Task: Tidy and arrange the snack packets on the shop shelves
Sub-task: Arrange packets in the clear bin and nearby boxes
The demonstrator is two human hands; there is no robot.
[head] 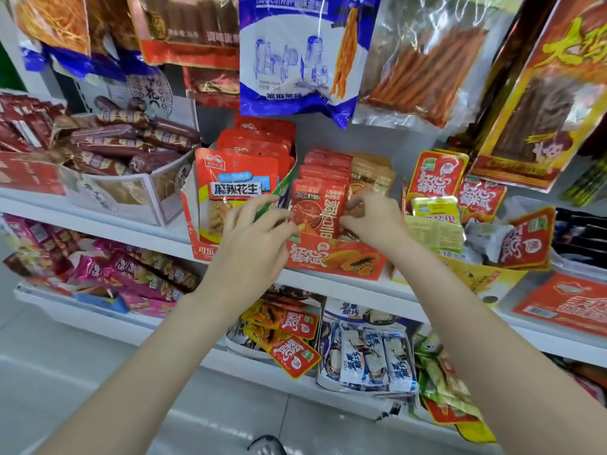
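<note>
Nearest, the lowest shelf carries blue-and-white packets (372,356) printed 坚果脆巧 standing in an open carton, with loose red-and-yellow packets (289,333) lying tumbled at their left and green ones (440,369) at their right.

Above it, at the front edge of the middle shelf (328,284), stands an orange display box (335,256) with papaya pictures on its front wall. The left hand (253,238) reaches in from below, fingers curled, fingertips touching the left side of the front red packet (317,208) that stands in the box; whether they pinch it I cannot tell. The right hand (374,218) pinches the packet's right edge between thumb and bent fingers. Its print runs sideways and I cannot read it surely. More red packets stand in a row behind it, tan ones (371,175) beside them.

Just left, a red carton holds peanut packets (236,188) labelled 麻辣花生. Right, a yellow box holds red packets (437,174) and green-yellow ones (435,208), some toppled. At the shelf's left end, sausages (131,139) are heaped in a white carton.

Farthest, hanging bags: a blue-and-white one (295,57) reading "LaBaCaiWei", a clear bag of orange sticks (423,70), and a red-and-yellow bag (538,103).
</note>
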